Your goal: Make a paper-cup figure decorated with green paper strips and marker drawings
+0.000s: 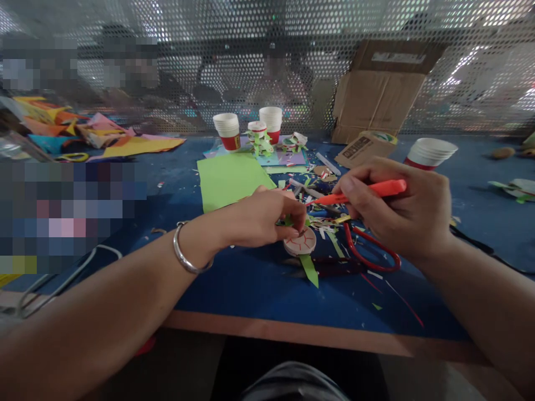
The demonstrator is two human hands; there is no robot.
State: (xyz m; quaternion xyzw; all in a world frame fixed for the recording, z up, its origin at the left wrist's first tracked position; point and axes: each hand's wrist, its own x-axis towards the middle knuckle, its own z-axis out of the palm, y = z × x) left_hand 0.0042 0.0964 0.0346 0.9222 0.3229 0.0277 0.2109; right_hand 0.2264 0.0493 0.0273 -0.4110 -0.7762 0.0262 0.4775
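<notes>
Paper bits point(324, 224) cover the blue table point(251, 289). The left hand point(263, 218) pinches a little paper cup point(300, 243) steady, and the right hand point(403, 217) grips an orange marker point(370, 191) aimed at it.

Paper disc point(300, 241) near table point(251, 289) front edge; scissors point(370, 250) just right; paper sheet point(229, 179) behind-left; cups point(228, 132), cardboard box point(382, 94) farther back.

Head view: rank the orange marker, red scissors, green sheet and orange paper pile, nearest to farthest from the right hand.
1. orange marker: gripped in the right hand.
2. red scissors: lying just beneath that hand, on its near side.
3. green sheet: across to the left.
4. orange paper pile: far left, toward the back.
</notes>
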